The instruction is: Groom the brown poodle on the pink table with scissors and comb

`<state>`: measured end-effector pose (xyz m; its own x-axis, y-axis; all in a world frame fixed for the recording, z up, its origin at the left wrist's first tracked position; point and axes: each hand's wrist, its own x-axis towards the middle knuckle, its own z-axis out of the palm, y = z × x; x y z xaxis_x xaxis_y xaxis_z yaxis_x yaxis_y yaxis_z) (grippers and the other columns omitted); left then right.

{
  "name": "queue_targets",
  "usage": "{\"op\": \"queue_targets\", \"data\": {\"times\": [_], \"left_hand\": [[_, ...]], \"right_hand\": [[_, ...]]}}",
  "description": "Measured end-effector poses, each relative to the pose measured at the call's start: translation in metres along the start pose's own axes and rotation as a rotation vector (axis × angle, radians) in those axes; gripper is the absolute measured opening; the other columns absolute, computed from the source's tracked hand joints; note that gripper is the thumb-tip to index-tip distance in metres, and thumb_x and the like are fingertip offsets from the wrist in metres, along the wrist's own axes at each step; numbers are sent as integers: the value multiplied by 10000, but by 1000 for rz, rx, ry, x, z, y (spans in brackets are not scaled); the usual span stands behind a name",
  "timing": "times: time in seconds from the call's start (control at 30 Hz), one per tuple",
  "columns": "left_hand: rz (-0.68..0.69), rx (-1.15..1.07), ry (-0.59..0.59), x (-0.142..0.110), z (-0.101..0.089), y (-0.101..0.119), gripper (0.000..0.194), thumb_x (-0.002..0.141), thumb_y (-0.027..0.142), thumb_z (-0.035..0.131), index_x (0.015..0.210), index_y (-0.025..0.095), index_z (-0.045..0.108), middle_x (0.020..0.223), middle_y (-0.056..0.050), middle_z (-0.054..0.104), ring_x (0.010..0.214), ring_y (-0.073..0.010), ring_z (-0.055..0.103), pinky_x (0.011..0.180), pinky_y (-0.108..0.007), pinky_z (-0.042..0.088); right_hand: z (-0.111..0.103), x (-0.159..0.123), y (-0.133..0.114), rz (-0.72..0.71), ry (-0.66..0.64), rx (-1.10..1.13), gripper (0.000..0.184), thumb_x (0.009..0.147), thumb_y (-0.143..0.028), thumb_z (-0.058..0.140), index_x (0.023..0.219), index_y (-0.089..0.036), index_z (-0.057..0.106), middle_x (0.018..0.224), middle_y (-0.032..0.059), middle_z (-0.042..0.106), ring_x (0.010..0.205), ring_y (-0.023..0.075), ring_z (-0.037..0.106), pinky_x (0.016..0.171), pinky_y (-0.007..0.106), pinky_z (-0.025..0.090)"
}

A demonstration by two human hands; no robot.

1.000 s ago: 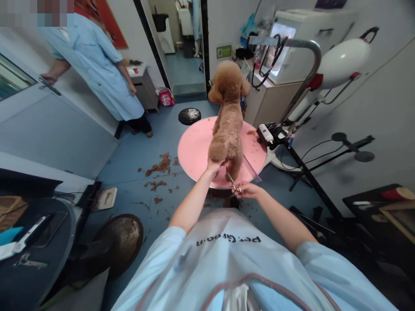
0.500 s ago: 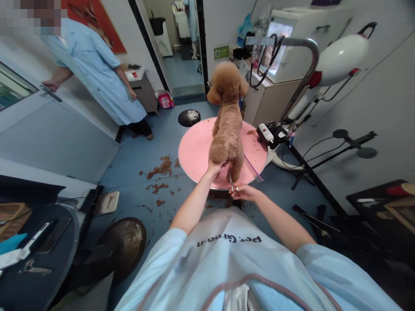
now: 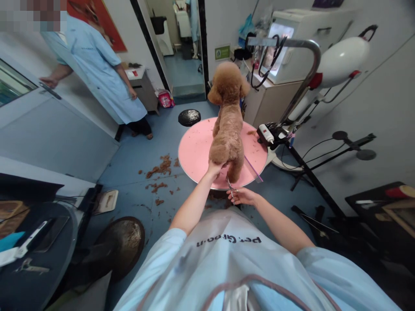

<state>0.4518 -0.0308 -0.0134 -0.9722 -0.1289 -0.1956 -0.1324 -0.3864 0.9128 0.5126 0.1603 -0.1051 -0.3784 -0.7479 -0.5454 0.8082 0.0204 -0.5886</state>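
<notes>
A brown curly-coated dog [image 3: 227, 123] stands on a round pink table [image 3: 194, 147], facing away from me. My left hand [image 3: 215, 167] is closed at its left hind leg, just under the rump; the fingertips are partly hidden by the coat. In my right hand [image 3: 243, 196] is a pair of scissors [image 3: 231, 188], fingers at the handles and blades pointing up at the lower right hind leg. Whether the blades touch the hair I cannot tell. A thin purple strip [image 3: 253, 168] lies on the table to the right of the dog.
A metal grooming arm [image 3: 316, 56] with a black loop and a white dryer [image 3: 345, 58] rise at the right. A white bottle [image 3: 266, 134] sits by the table's right edge. Cut hair [image 3: 160, 166] litters the floor. A person in a blue coat [image 3: 97, 69] holds the door handle at left.
My right hand has shifted slightly with the scissors, whose angle has changed beside the right hind leg. My left hand stays at the left hind leg, and the dog keeps its stance.
</notes>
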Motion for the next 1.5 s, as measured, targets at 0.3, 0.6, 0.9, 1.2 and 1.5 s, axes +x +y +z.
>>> {"op": "queue_targets", "data": {"times": [0.3, 0.6, 0.9, 1.2, 1.5], "left_hand": [[5, 43, -41, 0, -3, 0, 577, 504, 395, 836, 936, 79, 621, 779, -145, 679, 759, -198, 645, 727, -344, 517], [41, -20, 4, -2, 0, 0, 681, 504, 406, 836, 1061, 101, 589, 832, -131, 680, 745, -181, 645, 666, -293, 509], [42, -34, 21, -1, -2, -3, 494, 524, 405, 830, 848, 96, 622, 758, -127, 676, 832, -217, 654, 707, -302, 511], [26, -21, 47, 1, -2, -1, 395, 551, 359, 822, 760, 96, 614, 700, -117, 662, 802, -215, 646, 716, -326, 512], [65, -53, 7, 3, 1, -5, 540, 550, 372, 821, 967, 104, 608, 818, -117, 671, 736, -178, 629, 682, -309, 503]], "right_hand": [[2, -1, 0, 62, 65, -51, 332, 688, -181, 675, 1012, -127, 628, 832, 51, 701, 691, 132, 675, 578, 220, 548], [-24, -13, -18, 277, -82, -274, 418, 628, -124, 722, 1035, -122, 628, 848, 64, 718, 683, 129, 686, 574, 195, 554], [-57, -15, -70, 475, -196, -377, 358, 694, -172, 684, 1043, -110, 634, 834, 78, 724, 651, 135, 691, 555, 212, 571], [-58, -8, -75, 519, -168, -445, 380, 655, -205, 724, 1013, -105, 644, 814, 76, 719, 655, 149, 684, 549, 229, 555], [-52, -2, -47, 409, -70, -455, 378, 607, -187, 733, 971, -130, 647, 810, 65, 719, 643, 138, 671, 502, 184, 504]]}}
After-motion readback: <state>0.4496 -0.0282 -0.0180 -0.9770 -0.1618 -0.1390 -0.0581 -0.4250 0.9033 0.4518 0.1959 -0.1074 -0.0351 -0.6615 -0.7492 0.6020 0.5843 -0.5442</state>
